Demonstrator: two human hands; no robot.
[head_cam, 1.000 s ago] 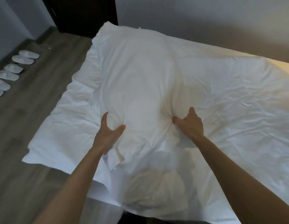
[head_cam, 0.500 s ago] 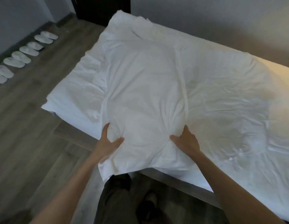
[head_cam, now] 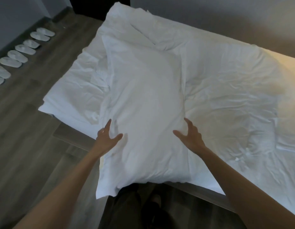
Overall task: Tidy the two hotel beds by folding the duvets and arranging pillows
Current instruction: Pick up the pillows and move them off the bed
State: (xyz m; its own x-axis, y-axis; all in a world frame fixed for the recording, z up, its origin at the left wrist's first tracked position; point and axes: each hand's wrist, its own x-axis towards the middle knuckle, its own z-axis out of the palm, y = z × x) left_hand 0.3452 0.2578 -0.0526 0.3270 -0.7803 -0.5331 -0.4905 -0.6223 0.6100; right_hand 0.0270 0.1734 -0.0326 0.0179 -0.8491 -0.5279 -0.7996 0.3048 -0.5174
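Note:
A plump white pillow (head_cam: 146, 103) lies lengthwise across the bed's near edge, its near end hanging over the wooden bed frame (head_cam: 72, 138). My left hand (head_cam: 108, 137) is at the pillow's left side with fingers spread and thumb on the fabric. My right hand (head_cam: 190, 135) is at its right side, fingers straight and apart, thumb pointing inward. Neither hand bunches the cloth. A wrinkled white duvet (head_cam: 226, 90) covers the bed under and around the pillow. At the far end is a rumpled heap of white bedding (head_cam: 137, 25).
Several white slippers (head_cam: 26, 50) line the wall on the wooden floor (head_cam: 28, 129) at left. A dark doorway (head_cam: 100, 7) stands behind the bed's far corner. A grey wall runs along the bed's far side. My dark trousers (head_cam: 127, 210) are against the frame.
Both hands gripped bunched pillow fabric and pulled the pillow toward me. Now their fingers have spread open and the fabric lies smooth; the pillow's near end overhangs the bed edge.

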